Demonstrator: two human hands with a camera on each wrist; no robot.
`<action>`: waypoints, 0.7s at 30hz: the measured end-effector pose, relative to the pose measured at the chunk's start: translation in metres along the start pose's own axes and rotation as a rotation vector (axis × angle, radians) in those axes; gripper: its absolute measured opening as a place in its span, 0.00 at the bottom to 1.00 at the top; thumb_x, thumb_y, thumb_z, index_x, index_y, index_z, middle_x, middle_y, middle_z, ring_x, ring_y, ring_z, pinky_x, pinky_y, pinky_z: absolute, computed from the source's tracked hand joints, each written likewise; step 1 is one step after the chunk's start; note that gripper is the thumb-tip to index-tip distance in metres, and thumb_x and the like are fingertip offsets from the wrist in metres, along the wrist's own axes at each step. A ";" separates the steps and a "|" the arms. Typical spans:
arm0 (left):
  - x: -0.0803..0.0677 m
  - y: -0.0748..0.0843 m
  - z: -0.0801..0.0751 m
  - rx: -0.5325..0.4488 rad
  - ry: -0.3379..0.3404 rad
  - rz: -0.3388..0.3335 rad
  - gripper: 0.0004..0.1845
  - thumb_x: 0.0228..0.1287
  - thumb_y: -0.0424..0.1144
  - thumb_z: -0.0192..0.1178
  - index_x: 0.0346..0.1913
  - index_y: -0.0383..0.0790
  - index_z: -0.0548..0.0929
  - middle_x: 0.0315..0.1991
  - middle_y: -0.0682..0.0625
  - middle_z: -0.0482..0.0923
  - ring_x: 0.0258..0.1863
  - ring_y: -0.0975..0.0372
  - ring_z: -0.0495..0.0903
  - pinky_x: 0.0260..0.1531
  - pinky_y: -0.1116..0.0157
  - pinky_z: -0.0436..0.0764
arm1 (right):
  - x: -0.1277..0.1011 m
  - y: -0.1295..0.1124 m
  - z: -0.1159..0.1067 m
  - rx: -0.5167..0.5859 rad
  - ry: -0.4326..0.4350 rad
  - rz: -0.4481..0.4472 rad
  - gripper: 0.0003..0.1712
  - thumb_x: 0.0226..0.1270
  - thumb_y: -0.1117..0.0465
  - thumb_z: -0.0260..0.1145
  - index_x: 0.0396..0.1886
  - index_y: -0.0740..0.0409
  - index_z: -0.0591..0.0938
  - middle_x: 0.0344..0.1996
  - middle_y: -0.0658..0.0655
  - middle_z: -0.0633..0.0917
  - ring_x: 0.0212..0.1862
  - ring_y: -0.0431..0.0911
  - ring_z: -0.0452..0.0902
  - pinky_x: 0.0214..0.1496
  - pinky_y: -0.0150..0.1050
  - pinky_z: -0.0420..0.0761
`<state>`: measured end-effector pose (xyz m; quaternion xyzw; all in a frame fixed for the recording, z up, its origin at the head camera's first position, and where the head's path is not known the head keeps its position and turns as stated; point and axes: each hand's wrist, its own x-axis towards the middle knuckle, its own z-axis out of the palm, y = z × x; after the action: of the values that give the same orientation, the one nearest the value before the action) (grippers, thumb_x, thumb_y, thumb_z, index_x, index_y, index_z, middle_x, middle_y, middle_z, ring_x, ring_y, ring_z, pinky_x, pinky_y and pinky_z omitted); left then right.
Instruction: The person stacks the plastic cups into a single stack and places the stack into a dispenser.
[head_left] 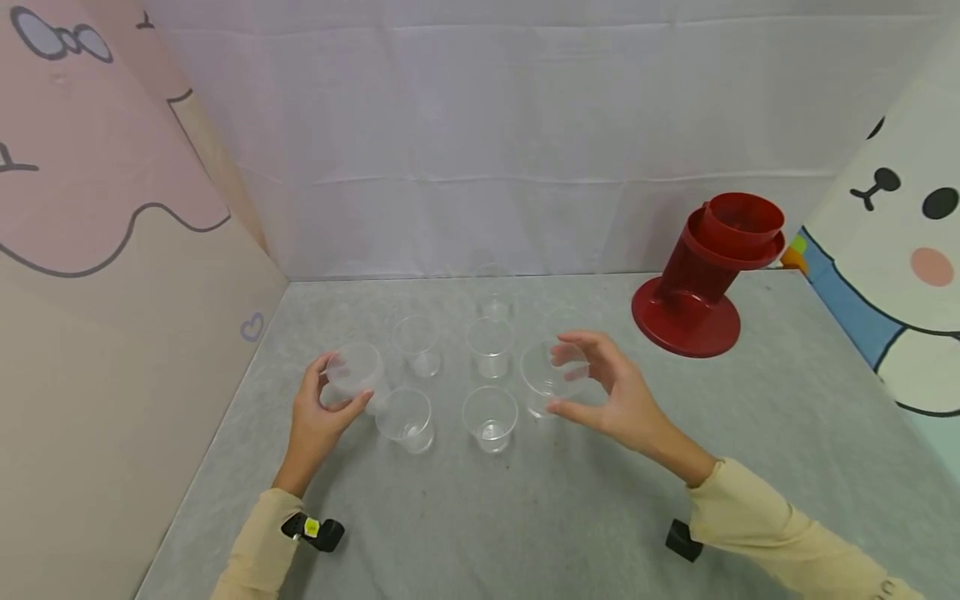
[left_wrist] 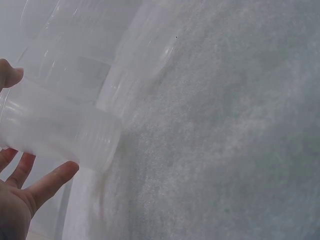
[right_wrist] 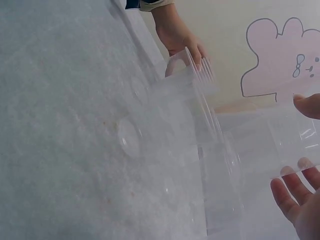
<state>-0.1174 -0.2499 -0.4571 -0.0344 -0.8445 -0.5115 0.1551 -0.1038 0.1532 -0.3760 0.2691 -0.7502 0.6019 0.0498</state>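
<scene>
Head view: one clear cup [head_left: 354, 369] is being gripped sideways by the left hand [head_left: 321, 414], and another cup [head_left: 551, 377] is being gripped by the right hand [head_left: 611, 392], above the surface [head_left: 787, 433].

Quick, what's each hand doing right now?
Left hand: holding a clear cup.
Right hand: holding another cup.

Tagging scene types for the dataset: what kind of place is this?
Probably a staged recording booth, not a real kitchen: a grey felt-like tabletop walled by a white sheet and cartoon-printed panels. On it, only clear plastic cups and a red cup dispenser; each hand holds a cup.
</scene>
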 end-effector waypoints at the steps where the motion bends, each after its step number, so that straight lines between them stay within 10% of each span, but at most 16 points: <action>1: 0.000 0.000 0.000 0.000 0.001 0.001 0.40 0.49 0.33 0.73 0.66 0.39 0.65 0.61 0.47 0.66 0.57 0.54 0.67 0.34 0.78 0.78 | 0.001 -0.002 0.001 0.004 -0.004 0.000 0.43 0.45 0.74 0.76 0.62 0.62 0.67 0.52 0.54 0.77 0.54 0.51 0.73 0.49 0.43 0.80; 21: 0.000 0.000 0.000 0.001 0.001 0.003 0.40 0.50 0.33 0.73 0.66 0.39 0.65 0.62 0.46 0.65 0.58 0.52 0.67 0.34 0.78 0.77 | 0.019 -0.033 0.016 0.013 -0.037 -0.018 0.42 0.44 0.78 0.74 0.61 0.67 0.67 0.51 0.60 0.77 0.52 0.57 0.73 0.48 0.46 0.80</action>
<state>-0.1175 -0.2496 -0.4571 -0.0352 -0.8447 -0.5107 0.1563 -0.1008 0.1272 -0.3434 0.2874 -0.7446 0.6012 0.0398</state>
